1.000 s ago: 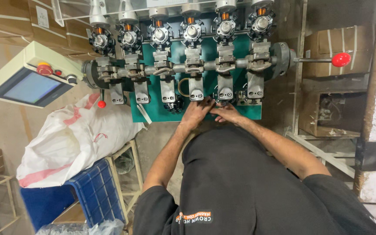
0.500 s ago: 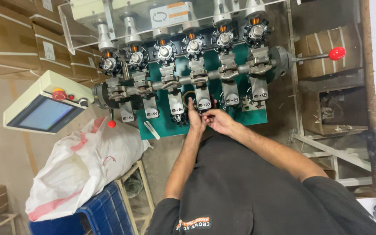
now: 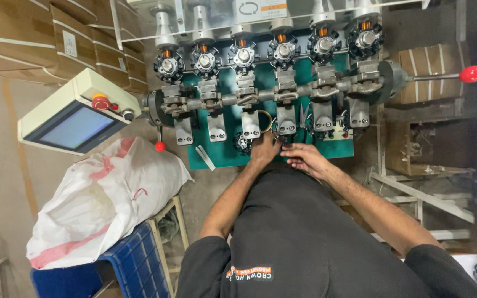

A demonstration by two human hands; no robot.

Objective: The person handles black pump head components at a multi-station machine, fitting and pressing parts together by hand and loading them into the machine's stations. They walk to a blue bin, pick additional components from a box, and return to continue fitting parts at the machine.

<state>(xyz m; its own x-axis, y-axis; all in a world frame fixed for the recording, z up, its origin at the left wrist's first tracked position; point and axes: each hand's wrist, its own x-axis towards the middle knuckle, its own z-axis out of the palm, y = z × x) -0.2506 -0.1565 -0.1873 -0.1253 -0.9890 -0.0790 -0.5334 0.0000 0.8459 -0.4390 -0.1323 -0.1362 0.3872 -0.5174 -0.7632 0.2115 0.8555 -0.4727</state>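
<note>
Right now my left hand (image 3: pixel 264 150) rests with loose fingers on the green metal machine plate (image 3: pixel 222 157), beside a small dark toothed stator core (image 3: pixel 242 142); my right hand (image 3: pixel 303 157), flat and ungripping, lies just beside it.

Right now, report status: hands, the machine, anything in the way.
Left hand and right hand on the green machine bed, below the row of winding stations. Grip unclear. Nothing blocking the hands.

Green machine base plate (image 3: pixel 222 157); grey metal clamps (image 3: pixel 285 118); red round lever knob (image 3: pixel 471 73) at right; white sack (image 3: pixel 100 198) with pink stripes at left; blue crate (image 3: pixel 131 270); black shirt (image 3: pixel 316 243).
</note>
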